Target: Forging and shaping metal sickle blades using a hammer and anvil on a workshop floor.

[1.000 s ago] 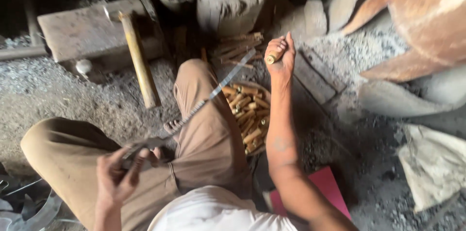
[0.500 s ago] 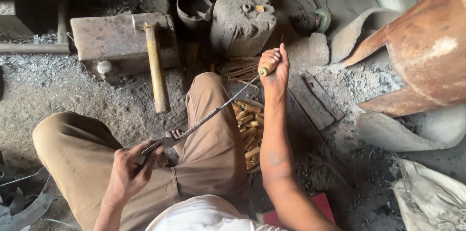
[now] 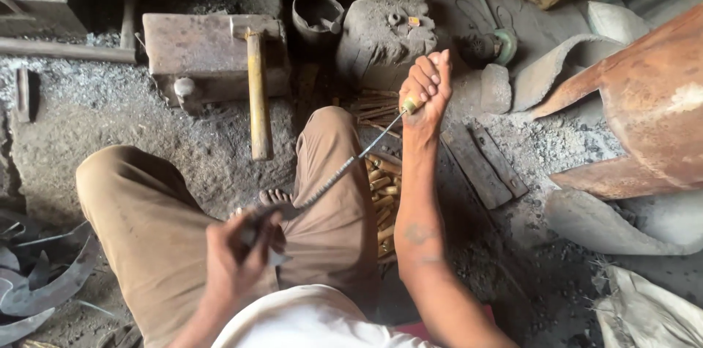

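Gripped at both ends above the knees: long ridged metal rod (image 3: 344,169), stiff and probably heavy, right hand (image 3: 427,88) closed around its wooden handle (image 3: 410,105), left hand (image 3: 234,256) clenched on the lower tip.

I count one twisted metal rod (image 3: 344,169), one yellow-handled hammer (image 3: 257,92), one iron block (image 3: 205,48), one small pot (image 3: 316,15), two flat boards (image 3: 487,165), and a heap of wooden handles (image 3: 384,194) too jumbled to count.

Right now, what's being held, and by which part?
A long ridged rod, gripped at both ends: the right hand closes on its yellowish wooden handle, the left hand on the lower end, near the knee.
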